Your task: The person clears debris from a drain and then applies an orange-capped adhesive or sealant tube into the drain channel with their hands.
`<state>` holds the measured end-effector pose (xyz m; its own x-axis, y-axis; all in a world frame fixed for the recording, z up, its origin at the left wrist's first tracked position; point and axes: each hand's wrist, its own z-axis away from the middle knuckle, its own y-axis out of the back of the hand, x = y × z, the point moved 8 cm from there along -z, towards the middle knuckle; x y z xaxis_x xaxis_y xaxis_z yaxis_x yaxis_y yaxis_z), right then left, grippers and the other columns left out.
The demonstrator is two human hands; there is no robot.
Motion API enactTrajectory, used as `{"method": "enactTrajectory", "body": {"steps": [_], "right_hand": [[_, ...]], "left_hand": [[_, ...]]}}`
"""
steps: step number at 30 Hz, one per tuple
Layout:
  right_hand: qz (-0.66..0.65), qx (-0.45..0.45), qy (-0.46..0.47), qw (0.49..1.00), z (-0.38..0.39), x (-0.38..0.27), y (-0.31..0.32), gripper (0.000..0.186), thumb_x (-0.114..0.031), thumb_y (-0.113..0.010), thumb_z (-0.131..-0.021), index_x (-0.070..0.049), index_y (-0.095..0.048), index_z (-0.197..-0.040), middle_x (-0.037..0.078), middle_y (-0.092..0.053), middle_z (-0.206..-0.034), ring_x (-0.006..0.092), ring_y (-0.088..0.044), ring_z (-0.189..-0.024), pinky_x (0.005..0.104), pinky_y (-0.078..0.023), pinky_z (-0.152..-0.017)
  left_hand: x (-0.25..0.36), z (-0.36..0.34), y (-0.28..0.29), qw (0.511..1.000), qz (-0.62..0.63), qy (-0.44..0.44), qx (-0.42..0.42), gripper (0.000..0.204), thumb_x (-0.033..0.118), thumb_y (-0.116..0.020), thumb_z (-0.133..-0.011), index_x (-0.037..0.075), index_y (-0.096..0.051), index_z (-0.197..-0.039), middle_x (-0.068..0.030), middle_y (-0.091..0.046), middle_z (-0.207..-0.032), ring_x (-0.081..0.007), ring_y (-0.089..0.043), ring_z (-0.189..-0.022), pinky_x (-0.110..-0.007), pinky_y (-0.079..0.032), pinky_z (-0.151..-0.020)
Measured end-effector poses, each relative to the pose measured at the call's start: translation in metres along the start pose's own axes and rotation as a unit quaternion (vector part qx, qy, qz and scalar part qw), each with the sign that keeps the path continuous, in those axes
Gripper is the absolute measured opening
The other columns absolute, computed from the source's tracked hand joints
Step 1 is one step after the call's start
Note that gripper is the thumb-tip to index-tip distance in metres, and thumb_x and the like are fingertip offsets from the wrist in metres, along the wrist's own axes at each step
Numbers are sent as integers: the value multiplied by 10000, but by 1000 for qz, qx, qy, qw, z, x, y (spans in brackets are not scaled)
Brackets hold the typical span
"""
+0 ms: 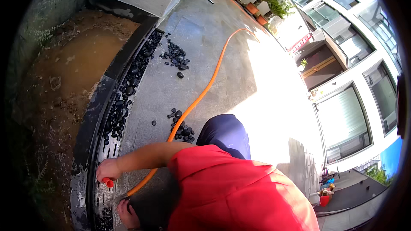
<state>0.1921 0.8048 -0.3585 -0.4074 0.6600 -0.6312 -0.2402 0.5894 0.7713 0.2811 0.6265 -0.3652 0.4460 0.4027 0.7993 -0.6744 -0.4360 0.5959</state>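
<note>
My right hand (108, 170) reaches over a narrow slotted metal drain channel (102, 188). Its fingers close round a short red tube-shaped piece (108, 182) with a round end; the rest of that piece is hidden. Lower down, my left hand (128, 215) is curled at the dark end of an orange hose (143, 182), beside the channel; part of this hand lies in shadow. Black pebbles (124, 98) fill the farther stretch of the channel. Small heaps of loose black pebbles (183, 131) lie on the grey paving, close to the hose.
A dark stone kerb (92, 122) separates the channel from a pit of muddy brown water (90, 55) on the left. The orange hose curves far across the paving (205, 115). Potted plants (252, 7) stand at the back. My bent knee (227, 132) is beside the hose.
</note>
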Motion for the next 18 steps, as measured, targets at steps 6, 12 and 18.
{"method": "enactTrajectory", "body": {"steps": [6,12,18], "right_hand": [[-32,30,-75,996,-9,31,-49,200,-102,-680,-743,-164,-667,-933,73,-669,-958,323,-651,-944,449,-537,-780],[-23,-53,-295,954,-2,22,-42,222,-134,-619,-853,-206,-627,-1062,116,-690,-926,354,-672,-930,476,-531,-761],[-142,-118,-150,971,38,19,-59,419,-14,-700,-777,-153,-644,-1169,101,-678,-1143,318,-655,-1065,417,-533,-886]], "left_hand": [[8,1,-2,996,-14,-25,-89,331,-3,-634,-815,36,-630,-1144,-185,-567,-1254,-380,-524,-1171,-453,-411,-1026],[35,-3,9,998,25,-64,-1,243,-9,-644,-825,53,-662,-1059,-166,-625,-1171,-369,-591,-1107,-452,-474,-950],[31,-10,30,1000,14,15,-15,209,69,-661,-849,91,-667,-1057,-90,-630,-1184,-313,-597,-1105,-418,-477,-973]]}}
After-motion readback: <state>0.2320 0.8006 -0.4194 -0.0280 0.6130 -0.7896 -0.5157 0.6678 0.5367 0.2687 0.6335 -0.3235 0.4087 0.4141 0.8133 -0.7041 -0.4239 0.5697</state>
